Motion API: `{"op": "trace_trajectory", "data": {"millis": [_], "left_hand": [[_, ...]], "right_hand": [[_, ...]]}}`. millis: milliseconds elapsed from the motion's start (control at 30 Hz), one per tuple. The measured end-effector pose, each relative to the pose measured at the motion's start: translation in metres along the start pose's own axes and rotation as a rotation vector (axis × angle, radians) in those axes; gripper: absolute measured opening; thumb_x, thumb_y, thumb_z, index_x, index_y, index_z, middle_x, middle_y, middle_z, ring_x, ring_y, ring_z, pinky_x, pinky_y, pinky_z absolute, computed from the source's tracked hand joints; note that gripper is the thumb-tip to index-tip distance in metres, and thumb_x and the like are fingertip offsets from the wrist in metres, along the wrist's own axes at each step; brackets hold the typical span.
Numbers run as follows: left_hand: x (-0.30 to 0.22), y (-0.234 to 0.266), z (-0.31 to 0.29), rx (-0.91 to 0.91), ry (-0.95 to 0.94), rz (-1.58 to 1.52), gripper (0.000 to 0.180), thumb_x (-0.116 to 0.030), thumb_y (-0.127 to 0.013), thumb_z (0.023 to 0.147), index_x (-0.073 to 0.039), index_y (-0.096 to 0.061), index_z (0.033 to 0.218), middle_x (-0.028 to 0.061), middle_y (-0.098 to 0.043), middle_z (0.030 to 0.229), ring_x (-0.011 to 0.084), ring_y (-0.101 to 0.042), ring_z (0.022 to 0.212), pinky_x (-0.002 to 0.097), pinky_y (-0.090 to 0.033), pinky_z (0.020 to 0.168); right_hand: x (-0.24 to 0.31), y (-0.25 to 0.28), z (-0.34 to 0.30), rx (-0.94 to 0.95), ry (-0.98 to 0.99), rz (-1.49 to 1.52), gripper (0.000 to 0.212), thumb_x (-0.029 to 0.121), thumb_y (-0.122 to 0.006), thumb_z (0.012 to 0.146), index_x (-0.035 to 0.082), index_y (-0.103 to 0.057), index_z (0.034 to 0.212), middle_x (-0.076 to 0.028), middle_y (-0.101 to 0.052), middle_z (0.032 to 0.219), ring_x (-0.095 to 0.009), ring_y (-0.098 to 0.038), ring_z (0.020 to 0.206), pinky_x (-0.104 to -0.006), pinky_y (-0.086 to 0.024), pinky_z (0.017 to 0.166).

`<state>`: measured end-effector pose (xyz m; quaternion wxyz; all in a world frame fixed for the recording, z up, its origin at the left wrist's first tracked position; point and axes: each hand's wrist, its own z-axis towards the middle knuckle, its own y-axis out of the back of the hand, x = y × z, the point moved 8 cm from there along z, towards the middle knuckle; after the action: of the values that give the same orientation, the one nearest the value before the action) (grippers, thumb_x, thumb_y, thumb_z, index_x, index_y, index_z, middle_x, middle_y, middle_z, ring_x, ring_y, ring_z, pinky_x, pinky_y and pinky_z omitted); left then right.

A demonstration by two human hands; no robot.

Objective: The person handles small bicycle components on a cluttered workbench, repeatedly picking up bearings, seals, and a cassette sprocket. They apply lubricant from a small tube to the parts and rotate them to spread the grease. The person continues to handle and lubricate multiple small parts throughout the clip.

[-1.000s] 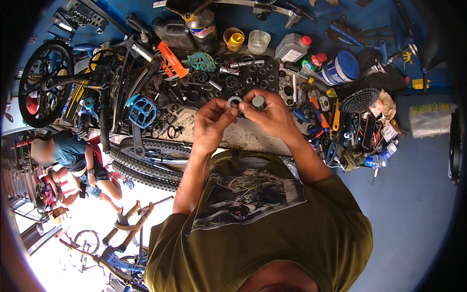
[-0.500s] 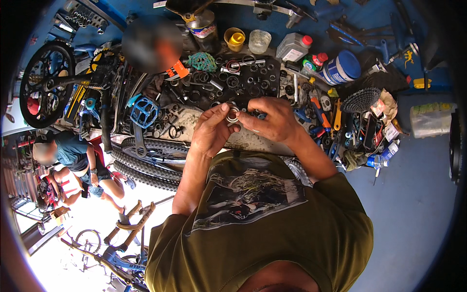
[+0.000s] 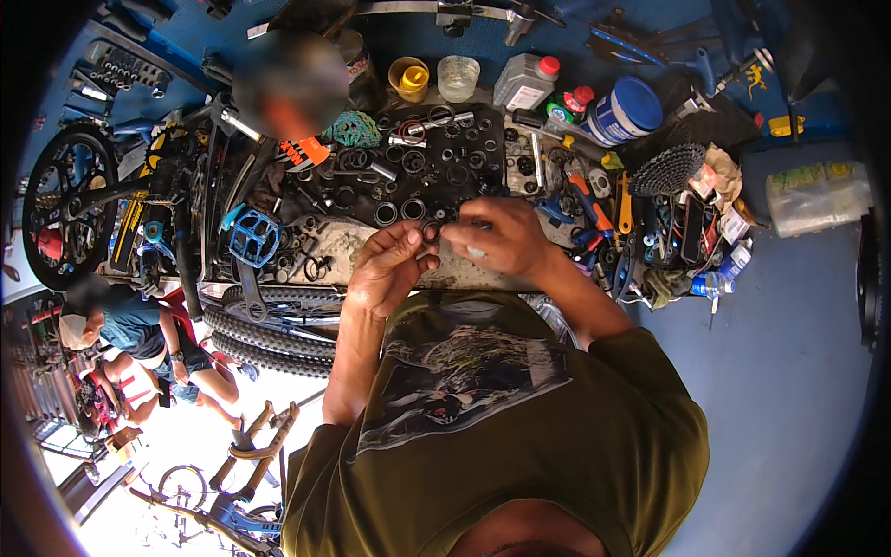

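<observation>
Over the near edge of the workbench [image 3: 339,249], my left hand [image 3: 383,271] pinches a small metal ring [image 3: 431,233] between thumb and fingertips. Close against the ring's right side is my right hand [image 3: 504,238], its fingers curled together. Whatever those right fingertips hold, if anything, is hidden. Just beyond the hands lies a black mat [image 3: 369,198] covered with several loose rings, bearings and small sleeves. Two larger dark rings, one of them a round ring [image 3: 386,213], rest on it next to my left fingers.
A blue pedal [image 3: 253,236] on a crank arm and bicycle tyres [image 3: 264,343] are at left. Toward the back stand a yellow cup [image 3: 409,79], a grey bottle [image 3: 526,82] and a blue-and-white tub [image 3: 624,111]. Tools and a cassette [image 3: 668,169] crowd the right. Another person [image 3: 139,325] sits at far left.
Both hands have shifted slightly left and down in the picture with the ring. The ring, seen face-on before, is now tilted and darker. The whole view has also shifted.
</observation>
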<state>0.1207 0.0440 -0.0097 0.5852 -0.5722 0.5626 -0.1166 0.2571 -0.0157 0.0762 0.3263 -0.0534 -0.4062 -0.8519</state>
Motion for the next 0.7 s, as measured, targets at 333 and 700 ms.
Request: {"op": "trace_trajectory", "data": {"millis": [333, 700], "left_hand": [[0.002, 0.021, 0.011, -0.012, -0.088, -0.177, 0.014, -0.022, -0.063, 0.099, -0.009, -0.068, 0.103, 0.0007, -0.064, 0.098, 0.0147, -0.056, 0.095, 0.0347, -0.044, 0.078], [0.008, 0.033, 0.009, -0.049, -0.125, -0.129, 0.012, -0.024, -0.06, 0.101, -0.013, -0.065, 0.105, -0.0009, -0.062, 0.1, 0.0174, -0.056, 0.098, 0.0344, -0.042, 0.079]], "right_hand": [[-0.197, 0.007, -0.071, 0.189, -0.89, -0.435, 0.024, 0.02, -0.073, 0.083, 0.014, -0.071, 0.106, -0.011, -0.065, 0.107, -0.034, -0.068, 0.093, -0.0464, -0.056, 0.077], [-0.228, -0.014, -0.084, 0.422, -0.947, -0.5, 0.022, 0.025, -0.07, 0.086, 0.012, -0.069, 0.103, -0.01, -0.063, 0.113, -0.035, -0.066, 0.102, -0.0486, -0.054, 0.085]]}}
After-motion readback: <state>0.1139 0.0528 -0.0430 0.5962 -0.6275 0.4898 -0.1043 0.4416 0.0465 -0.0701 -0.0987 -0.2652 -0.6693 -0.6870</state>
